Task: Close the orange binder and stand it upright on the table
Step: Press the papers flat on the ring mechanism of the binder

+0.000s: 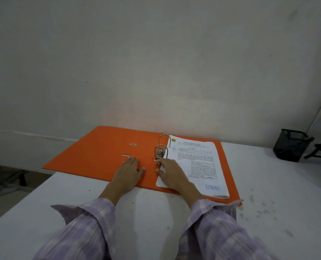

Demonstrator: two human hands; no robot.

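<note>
The printed text on the paper stack (197, 166) is too blurred to read. Your left hand (128, 170) lies flat, fingers spread, on the orange binder (99, 152). Your right hand (171, 171) rests open beside the lever arch (160, 151). The binder lies open on the bench (155, 212).

We see black mesh bin (290, 147) at three o'clock on white table (268, 184); pale wall (137, 62) at twelve.

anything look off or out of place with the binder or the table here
The orange binder lies open with its left cover jutting past the table's left edge, unsupported. Dark specks mark the tabletop at right. Nothing looks spilled or damaged.
</note>
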